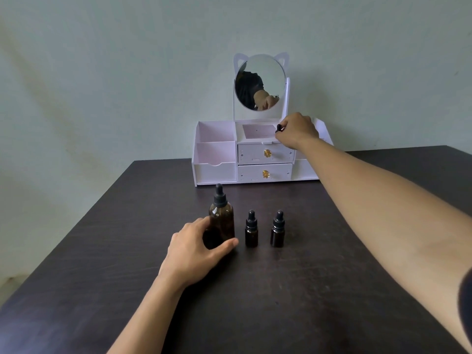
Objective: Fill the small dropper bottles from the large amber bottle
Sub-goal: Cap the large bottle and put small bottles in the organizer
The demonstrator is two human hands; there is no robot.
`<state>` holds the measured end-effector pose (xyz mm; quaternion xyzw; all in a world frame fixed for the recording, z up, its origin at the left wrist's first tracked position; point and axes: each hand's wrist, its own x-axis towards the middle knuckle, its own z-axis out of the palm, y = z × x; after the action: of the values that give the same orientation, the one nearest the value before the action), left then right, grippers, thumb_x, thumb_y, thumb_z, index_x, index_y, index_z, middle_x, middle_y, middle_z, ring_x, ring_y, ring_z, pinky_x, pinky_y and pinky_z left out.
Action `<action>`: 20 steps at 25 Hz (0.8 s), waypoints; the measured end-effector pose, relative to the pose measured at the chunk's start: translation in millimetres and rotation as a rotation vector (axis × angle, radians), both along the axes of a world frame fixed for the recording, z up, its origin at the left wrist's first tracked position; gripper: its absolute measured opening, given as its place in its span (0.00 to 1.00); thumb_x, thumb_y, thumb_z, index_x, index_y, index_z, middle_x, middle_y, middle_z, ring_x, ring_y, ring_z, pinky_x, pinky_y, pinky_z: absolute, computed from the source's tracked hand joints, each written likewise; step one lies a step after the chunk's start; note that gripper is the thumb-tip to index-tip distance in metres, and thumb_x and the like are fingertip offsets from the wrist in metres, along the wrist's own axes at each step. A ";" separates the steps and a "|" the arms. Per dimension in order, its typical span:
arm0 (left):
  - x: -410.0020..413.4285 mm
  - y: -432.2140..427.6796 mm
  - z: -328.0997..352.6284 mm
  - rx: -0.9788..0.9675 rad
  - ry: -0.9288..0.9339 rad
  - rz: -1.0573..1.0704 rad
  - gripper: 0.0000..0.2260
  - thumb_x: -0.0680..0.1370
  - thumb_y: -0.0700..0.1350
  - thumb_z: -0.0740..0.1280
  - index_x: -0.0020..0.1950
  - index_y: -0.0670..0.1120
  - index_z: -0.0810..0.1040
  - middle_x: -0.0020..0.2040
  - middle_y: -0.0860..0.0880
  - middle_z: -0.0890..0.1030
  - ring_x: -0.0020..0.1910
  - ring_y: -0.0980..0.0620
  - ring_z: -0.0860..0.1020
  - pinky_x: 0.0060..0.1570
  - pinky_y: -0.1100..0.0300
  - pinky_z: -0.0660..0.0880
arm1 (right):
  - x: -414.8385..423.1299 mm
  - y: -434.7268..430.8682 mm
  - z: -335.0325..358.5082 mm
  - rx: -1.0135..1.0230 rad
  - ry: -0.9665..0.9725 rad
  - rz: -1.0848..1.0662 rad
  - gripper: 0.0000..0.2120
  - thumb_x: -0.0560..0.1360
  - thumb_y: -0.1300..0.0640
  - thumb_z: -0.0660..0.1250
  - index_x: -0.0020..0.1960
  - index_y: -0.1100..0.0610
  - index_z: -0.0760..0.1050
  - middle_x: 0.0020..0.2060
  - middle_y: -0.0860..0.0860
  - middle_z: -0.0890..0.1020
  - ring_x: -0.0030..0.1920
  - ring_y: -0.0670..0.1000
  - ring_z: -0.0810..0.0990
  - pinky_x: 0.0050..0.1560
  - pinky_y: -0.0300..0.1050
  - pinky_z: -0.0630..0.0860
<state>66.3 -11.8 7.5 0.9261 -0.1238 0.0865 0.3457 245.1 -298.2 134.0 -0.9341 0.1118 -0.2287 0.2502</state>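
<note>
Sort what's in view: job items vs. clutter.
Job: large amber bottle, gripped by left hand; left small dropper bottle; right small dropper bottle; dark dropper-capped item, likely, pinched by right hand.
Clutter: white organizer; mirror; table.

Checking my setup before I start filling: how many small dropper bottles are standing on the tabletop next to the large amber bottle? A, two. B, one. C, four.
A: the left small bottle and the right small bottle stand capped on the table beside the large amber bottle.
</note>
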 end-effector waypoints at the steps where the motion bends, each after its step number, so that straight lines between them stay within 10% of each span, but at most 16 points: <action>1: 0.4 0.0 0.0 0.000 0.002 0.001 0.19 0.70 0.66 0.71 0.56 0.59 0.78 0.49 0.61 0.79 0.54 0.58 0.76 0.57 0.52 0.73 | -1.3 -0.7 0.5 0.010 -0.002 0.003 0.13 0.75 0.56 0.70 0.60 0.55 0.80 0.58 0.56 0.81 0.58 0.58 0.78 0.48 0.45 0.75; 8: -0.4 -0.1 1.9 -0.001 0.006 0.000 0.18 0.70 0.66 0.71 0.55 0.60 0.79 0.50 0.61 0.80 0.55 0.57 0.77 0.57 0.51 0.74 | -18.0 -8.6 12.5 0.049 -0.002 0.036 0.20 0.76 0.57 0.65 0.68 0.51 0.76 0.67 0.56 0.75 0.66 0.58 0.74 0.62 0.49 0.75; 14: -0.3 0.2 2.8 -0.012 0.022 0.002 0.19 0.70 0.65 0.73 0.55 0.58 0.79 0.52 0.58 0.82 0.56 0.53 0.78 0.58 0.50 0.75 | -107.4 -0.1 13.1 0.135 0.214 0.470 0.14 0.76 0.61 0.62 0.55 0.50 0.82 0.52 0.50 0.86 0.48 0.50 0.81 0.47 0.40 0.75; 20: -5.4 -0.6 3.1 -0.023 0.034 -0.007 0.21 0.68 0.67 0.72 0.57 0.59 0.80 0.53 0.57 0.83 0.56 0.53 0.79 0.60 0.49 0.76 | -188.7 12.3 -32.5 0.020 0.421 0.684 0.17 0.70 0.44 0.78 0.57 0.44 0.81 0.49 0.44 0.85 0.39 0.33 0.79 0.45 0.35 0.70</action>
<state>60.9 -12.4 10.6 0.9231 -0.1199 0.0708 0.3586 56.4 -285.9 101.5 -0.9414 -0.1544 0.0652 0.2926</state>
